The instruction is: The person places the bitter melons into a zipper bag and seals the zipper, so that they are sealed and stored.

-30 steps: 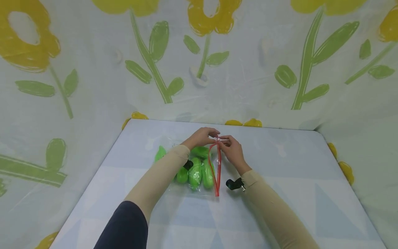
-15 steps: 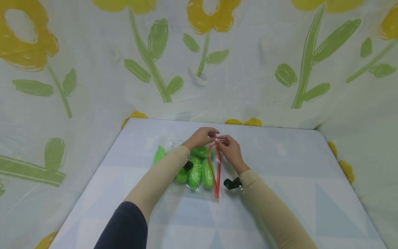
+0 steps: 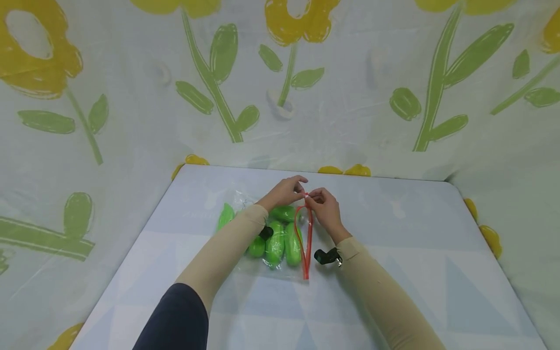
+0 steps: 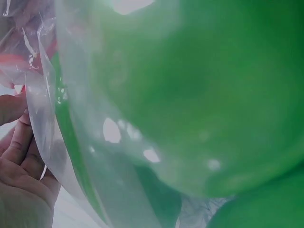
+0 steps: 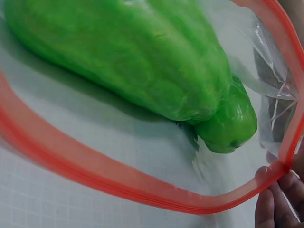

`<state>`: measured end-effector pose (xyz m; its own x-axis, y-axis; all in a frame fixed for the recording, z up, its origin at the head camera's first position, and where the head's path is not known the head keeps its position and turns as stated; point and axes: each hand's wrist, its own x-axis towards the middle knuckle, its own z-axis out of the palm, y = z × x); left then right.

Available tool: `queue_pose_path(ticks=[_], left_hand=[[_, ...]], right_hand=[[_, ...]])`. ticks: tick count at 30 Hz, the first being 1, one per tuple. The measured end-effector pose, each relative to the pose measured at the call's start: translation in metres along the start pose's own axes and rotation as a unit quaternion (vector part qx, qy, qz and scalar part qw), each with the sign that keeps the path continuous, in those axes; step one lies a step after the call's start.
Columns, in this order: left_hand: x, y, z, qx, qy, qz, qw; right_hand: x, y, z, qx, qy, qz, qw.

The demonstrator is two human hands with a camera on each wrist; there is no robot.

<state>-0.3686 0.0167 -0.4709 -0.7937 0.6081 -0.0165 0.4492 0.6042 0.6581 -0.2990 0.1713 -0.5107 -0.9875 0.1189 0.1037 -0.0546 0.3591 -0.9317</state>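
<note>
A clear plastic bag (image 3: 262, 243) holding several green peppers (image 3: 275, 238) lies flat on the pale worktop (image 3: 393, 272); its red zip strip (image 3: 305, 238) gapes open along the side nearest the right arm; at the far end of that strip the left hand (image 3: 284, 191) and the right hand (image 3: 323, 206) meet, each pinching the strip between fingertips and thumb. The film looks thin, soft and slick, likely to crumple and slide rather than hold a shape; the stiffer red strip seems the surest place to take hold, as both hands do now. The peppers look smooth, firm and light enough to roll inside the bag, so their weight would probably sag away from the strip if it were lifted. From the right wrist one pepper (image 5: 142, 61) lies just inside the strip (image 5: 142, 190), close to the opening. Behind the bag a cloth printed with yellow flowers (image 3: 297, 19) hangs well apart; nothing on the worktop crowds the hands.
</note>
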Motion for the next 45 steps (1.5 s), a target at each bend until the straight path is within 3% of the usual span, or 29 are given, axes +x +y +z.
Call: queue_pose_path(ticks=[13, 24, 30, 36, 45], left_hand=[[-0.003, 0.007, 0.000, -0.009, 0.030, -0.005, 0.9995], [-0.003, 0.002, 0.000, 0.000, 0.068, -0.016, 0.9976], [-0.005, -0.001, -0.001, -0.024, 0.040, -0.021, 0.9987], [-0.008, -0.005, -0.006, -0.055, 0.012, 0.006, 0.9984], [-0.012, -0.008, -0.006, -0.065, 0.021, 0.019, 0.9975]], right_hand=[[0.000, -0.003, -0.001, -0.025, -0.003, 0.036, 0.999], [-0.012, -0.001, 0.002, -0.040, -0.017, 0.039, 0.998], [-0.018, 0.000, 0.001, -0.032, -0.024, 0.046, 0.998], [-0.021, 0.001, 0.002, -0.002, -0.026, 0.041, 0.999], [-0.022, 0.001, 0.003, 0.018, -0.033, 0.035, 0.999]])
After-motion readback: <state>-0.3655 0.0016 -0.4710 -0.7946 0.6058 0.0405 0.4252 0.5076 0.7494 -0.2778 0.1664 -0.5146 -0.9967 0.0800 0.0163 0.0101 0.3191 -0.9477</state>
